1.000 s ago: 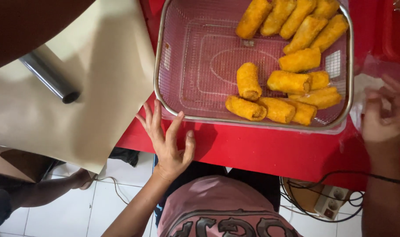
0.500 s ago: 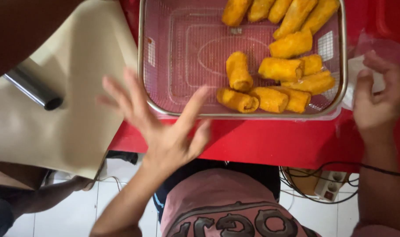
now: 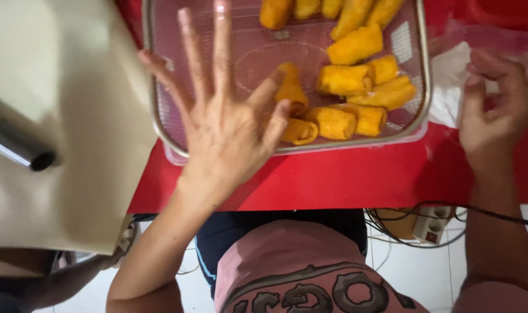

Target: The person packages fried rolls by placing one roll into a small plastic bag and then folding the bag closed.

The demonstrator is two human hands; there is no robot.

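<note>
Two bare hands are showing over a red table (image 3: 357, 179), seen from above by the person's own head camera. The left hand (image 3: 226, 124) is hovering, palm down and fully spread, over the near left part of a metal mesh tray (image 3: 159, 124); its fingers (image 3: 220, 52) are fanning wide apart and holding nothing. Its thumb is lying just beside, perhaps touching, the nearest golden fried rolls (image 3: 339, 95), though whether it is truly pressing on one cannot be told. The rolls are sitting inside the tray, gathered in its right half and along its far edge, with the left half of the mesh lying bare under the hand.

The right hand (image 3: 496, 113) is resting at the table's right side, well apart from the tray's contents, with its fingers curling loosely inward. It is lying against a sheet of white paper and thin clear plastic (image 3: 449, 81) just beside the tray's right rim; whether it is pinching that sheet cannot be told.

A large cream-coloured sheet (image 3: 84, 145) is covering the left of the view, with a dark metal tube (image 3: 15, 145) lying on it. Cables and a power strip (image 3: 429, 226) are lying on the tiled floor below the table edge.
</note>
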